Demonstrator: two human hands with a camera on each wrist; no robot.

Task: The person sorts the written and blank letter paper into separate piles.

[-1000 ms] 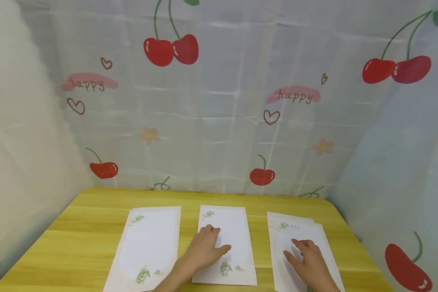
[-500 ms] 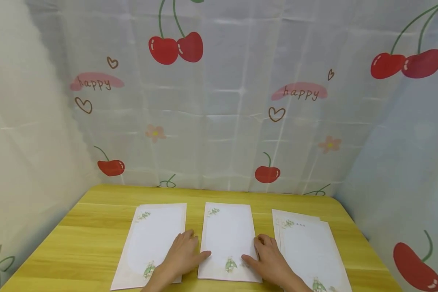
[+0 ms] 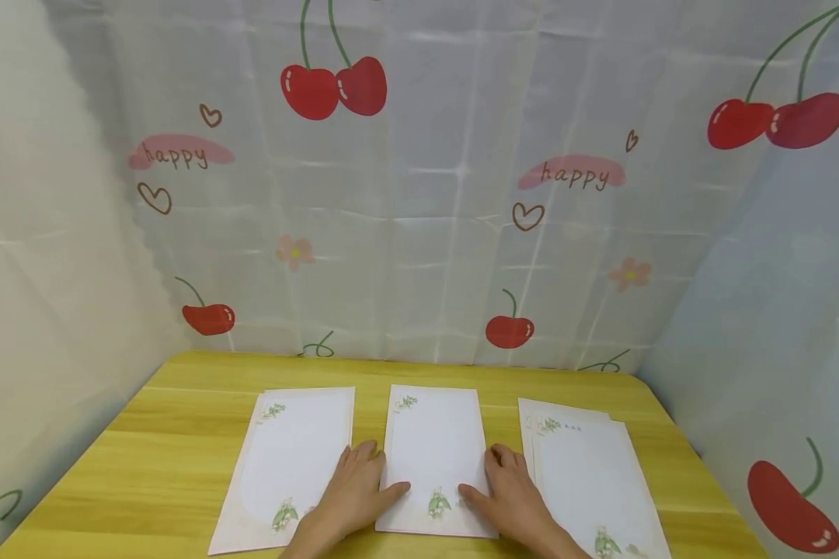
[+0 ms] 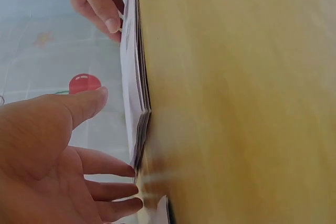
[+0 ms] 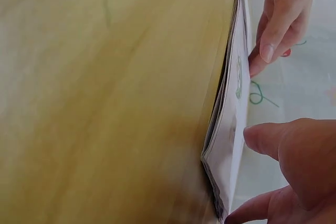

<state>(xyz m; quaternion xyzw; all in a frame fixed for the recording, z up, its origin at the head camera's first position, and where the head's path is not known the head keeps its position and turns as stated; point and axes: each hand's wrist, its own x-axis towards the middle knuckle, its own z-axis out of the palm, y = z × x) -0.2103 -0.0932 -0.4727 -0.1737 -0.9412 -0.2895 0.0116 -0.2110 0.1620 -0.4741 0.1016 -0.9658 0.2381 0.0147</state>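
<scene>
In the middle of the table lies a stack of letter paper (image 3: pixel 433 450), white with a green lily-of-the-valley print. My left hand (image 3: pixel 353 489) is at its left long edge, fingertips against the edge and thumb apart above the top sheet. At the opposite edge is my right hand (image 3: pixel 513 497), fingers beside the stack and thumb over its lower right corner; I cannot tell whether that thumb touches. The left wrist view shows the fingers (image 4: pixel 113 190) fairly straight at the sheets' edges. From the right wrist, the thumb (image 5: pixel 262 137) hovers close to the top sheet.
A second paper stack (image 3: pixel 290 458) lies to the left, its sheets slightly offset. On the right, another stack (image 3: pixel 594 481) is fanned unevenly, with small writing on top. The yellow wood table (image 3: pixel 140 473) ends at a cherry-printed curtain (image 3: pixel 419 233).
My left hand has moved left off the middle stack's top to its left edge. My right hand has come from the right stack to the middle stack's right edge. Since half a second ago, little differs.
</scene>
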